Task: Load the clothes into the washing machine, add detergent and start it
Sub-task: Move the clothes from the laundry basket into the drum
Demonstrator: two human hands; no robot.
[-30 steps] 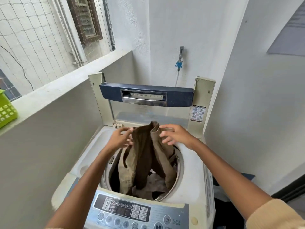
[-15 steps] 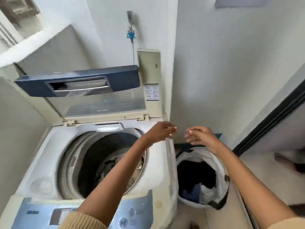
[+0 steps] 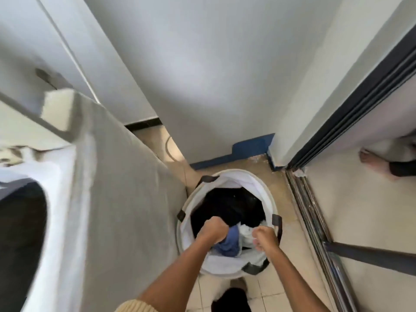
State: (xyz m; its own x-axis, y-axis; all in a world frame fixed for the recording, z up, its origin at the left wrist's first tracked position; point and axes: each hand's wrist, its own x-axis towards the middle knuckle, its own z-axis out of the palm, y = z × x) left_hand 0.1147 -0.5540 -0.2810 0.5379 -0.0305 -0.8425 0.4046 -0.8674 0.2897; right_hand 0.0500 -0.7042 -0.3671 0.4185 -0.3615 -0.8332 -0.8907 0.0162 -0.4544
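A round white laundry basket (image 3: 265, 190) stands on the floor to the right of the washing machine (image 3: 112, 188). It holds dark clothes (image 3: 227, 208), a blue garment (image 3: 230, 242) and a white garment (image 3: 245, 231). My left hand (image 3: 212, 229) is inside the basket, fingers closed on the blue garment. My right hand (image 3: 265, 239) is fisted at the basket's near right side, touching the white garment; whether it grips it is unclear. The machine's open tub (image 3: 20, 233) shows blurred at the far left.
A white wall stands right behind the basket, with a blue skirting strip (image 3: 252, 147). A sliding-door track (image 3: 315, 221) runs along the right, and another person's bare foot (image 3: 371, 158) is beyond it. Beige tiled floor (image 3: 276, 296) lies below the basket.
The brown garment was dropped into the tub. My view swung right and down from the machine to the basket, and both hands moved down into it and closed on clothes.
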